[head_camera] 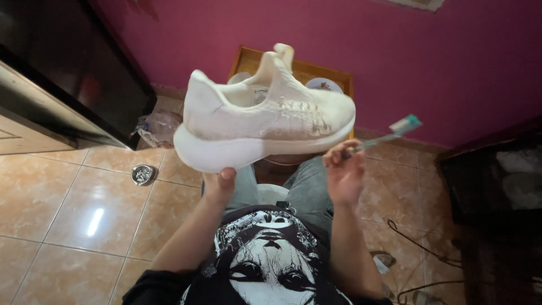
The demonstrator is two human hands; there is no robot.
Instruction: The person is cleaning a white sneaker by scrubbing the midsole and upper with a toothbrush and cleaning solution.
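A white sneaker (265, 116) with dirty brown marks on its side is held up in front of me, toe pointing right. My left hand (219, 185) grips it from underneath at the sole. My right hand (344, 172) holds a toothbrush (389, 134) with a clear handle and a teal-and-white head that points up and to the right, away from the shoe. The brush is not touching the sneaker. My knees in grey jeans (307, 186) are below the shoe.
A wooden tray (333, 76) with a plate leans by the pink wall behind the shoe. A crumpled plastic bag (158, 127) and a small metal dish (142, 174) lie on the tiled floor at left. Dark furniture stands on both sides; black cables (418, 243) trail at right.
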